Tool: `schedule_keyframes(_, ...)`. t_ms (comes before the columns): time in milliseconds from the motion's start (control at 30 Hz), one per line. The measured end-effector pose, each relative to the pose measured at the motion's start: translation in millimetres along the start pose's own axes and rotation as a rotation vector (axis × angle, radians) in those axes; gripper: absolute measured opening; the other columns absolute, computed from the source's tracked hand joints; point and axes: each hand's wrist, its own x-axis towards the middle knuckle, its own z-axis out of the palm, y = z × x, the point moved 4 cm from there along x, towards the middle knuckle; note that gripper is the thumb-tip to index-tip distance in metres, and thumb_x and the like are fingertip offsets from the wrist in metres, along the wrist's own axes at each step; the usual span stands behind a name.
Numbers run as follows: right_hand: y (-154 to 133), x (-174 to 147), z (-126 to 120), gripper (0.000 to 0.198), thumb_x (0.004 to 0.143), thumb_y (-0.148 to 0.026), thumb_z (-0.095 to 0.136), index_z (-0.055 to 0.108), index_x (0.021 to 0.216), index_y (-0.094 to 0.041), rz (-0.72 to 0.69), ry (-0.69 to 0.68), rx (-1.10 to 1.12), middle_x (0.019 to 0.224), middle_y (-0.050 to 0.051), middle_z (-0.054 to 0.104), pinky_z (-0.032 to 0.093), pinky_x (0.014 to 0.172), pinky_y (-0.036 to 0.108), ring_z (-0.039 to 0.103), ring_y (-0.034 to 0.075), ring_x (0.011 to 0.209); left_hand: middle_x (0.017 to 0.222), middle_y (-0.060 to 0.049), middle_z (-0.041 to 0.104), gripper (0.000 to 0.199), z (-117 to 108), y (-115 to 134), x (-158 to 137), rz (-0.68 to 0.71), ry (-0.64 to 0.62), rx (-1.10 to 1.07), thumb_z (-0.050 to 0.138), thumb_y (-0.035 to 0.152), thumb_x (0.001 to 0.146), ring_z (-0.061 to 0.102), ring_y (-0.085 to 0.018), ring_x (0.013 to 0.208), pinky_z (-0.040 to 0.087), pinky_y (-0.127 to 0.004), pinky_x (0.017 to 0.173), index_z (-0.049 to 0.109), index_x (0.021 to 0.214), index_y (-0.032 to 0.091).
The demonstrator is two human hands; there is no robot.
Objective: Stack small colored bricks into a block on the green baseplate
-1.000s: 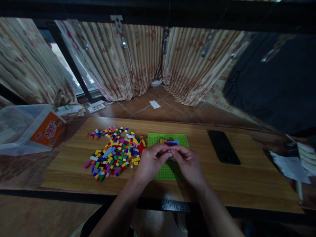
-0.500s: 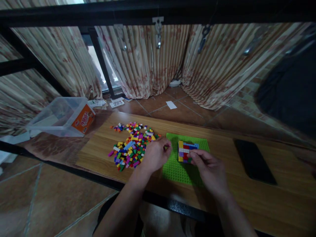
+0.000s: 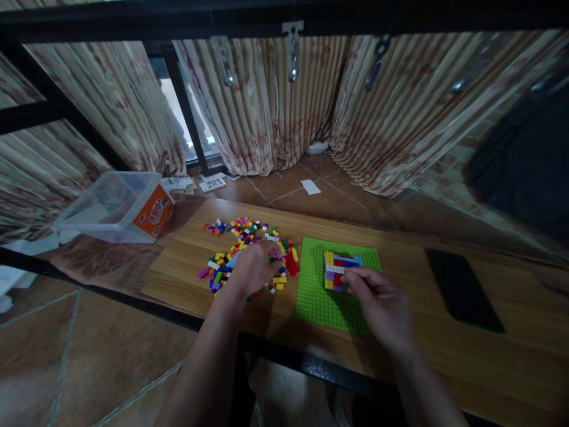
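Note:
My left hand (image 3: 256, 267) reaches over a pile of small toy building bricks (image 3: 242, 240). Its thumb and forefinger look apart and curl down among pinkish and purple pieces; the other fingers are mostly hidden. A red brick (image 3: 292, 264) lies just right of these fingertips. My right hand (image 3: 383, 299) is closed, with thumb and forefinger at the lower right edge of a brick build (image 3: 334, 270) in yellow, white, red, blue and purple. This build is on a green studded baseplate (image 3: 311, 302), and the right fingers hide part of it.
A black phone-like slab (image 3: 462, 290) lies on the wooden table (image 3: 178, 284) at the right. On the left stands a clear plastic bin (image 3: 106, 222) with an orange label. Metal clips (image 3: 292, 53) hang from a black bar overhead.
My left hand has moved left, from the baseplate's edge to over the pile, uncovering red and yellow bricks. My right hand stays at the build. The view has shifted slightly.

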Motion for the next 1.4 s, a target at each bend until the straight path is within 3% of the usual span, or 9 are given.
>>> schedule_keyframes(200,-2,1,-3,0.021,0.081,-0.042,0.067,0.074,0.086,-0.023,-0.022,0.003,0.012,0.076,0.0,0.072,0.05,0.063,0.028,0.062,0.015,0.066,0.094,-0.008,0.074,0.028,-1,-7,-3,-0.034,-0.029,0.059,0.061,0.014,0.073,0.068,-0.022,0.084,0.05,-0.029,0.075,0.07,0.099,0.017)
schedule_keyframes(333,-4,2,-4,0.02,0.081,-0.04,0.066,0.074,0.084,-0.022,-0.047,0.012,0.01,0.072,0.0,0.07,0.048,0.062,0.028,0.06,0.015,0.064,0.087,-0.007,0.074,0.025,0,-5,0,-0.022,-0.032,0.028,0.054,0.01,0.073,0.067,-0.022,0.081,0.049,-0.03,0.073,0.072,0.09,0.018)
schedule_keyframes(500,-4,4,-9,0.022,0.083,-0.041,0.064,0.073,0.085,-0.021,-0.067,0.041,0.023,0.075,0.002,0.071,0.048,0.063,0.03,0.061,0.016,0.065,0.083,-0.004,0.072,0.016,2,8,2,-0.033,0.019,-0.321,0.055,0.017,0.078,0.065,-0.018,0.076,0.048,-0.028,0.071,0.07,0.085,0.017)
schedule_keyframes(667,-8,-3,2,0.016,0.086,-0.035,0.062,0.072,0.093,-0.025,-0.101,-0.068,0.018,0.085,0.001,0.073,0.052,0.072,0.032,0.065,0.017,0.077,0.079,-0.002,0.068,0.014,32,48,-6,0.025,-0.248,-0.851,0.064,0.023,0.078,0.06,-0.014,0.072,0.047,-0.026,0.068,0.068,0.089,0.016)
schedule_keyframes(833,-14,-14,17,0.022,0.09,-0.028,0.058,0.071,0.108,-0.026,-0.227,-0.219,0.025,0.109,0.005,0.072,0.052,0.086,0.034,0.067,0.018,0.098,0.085,-0.003,0.069,0.032,48,71,-12,-0.013,-0.474,-1.202,0.074,0.027,0.073,0.063,-0.013,0.072,0.049,-0.026,0.066,0.064,0.102,0.015)
schedule_keyframes(1067,-15,-13,13,0.019,0.088,-0.03,0.063,0.074,0.103,-0.029,-0.224,-0.204,0.089,0.105,0.004,0.074,0.054,0.084,0.035,0.068,0.02,0.098,0.086,-0.004,0.069,0.042,47,67,-9,-0.133,-0.451,-1.259,0.08,0.027,0.068,0.064,-0.013,0.071,0.05,-0.026,0.068,0.065,0.104,0.015)
schedule_keyframes(1400,-15,-11,13,0.012,0.078,-0.027,0.072,0.074,0.09,-0.026,-0.114,-0.124,0.167,0.085,0.0,0.074,0.055,0.074,0.031,0.067,0.016,0.077,0.088,-0.004,0.07,0.032,54,71,-10,-0.119,-0.43,-1.377,0.079,0.024,0.068,0.061,-0.011,0.072,0.048,-0.024,0.068,0.07,0.096,0.014)
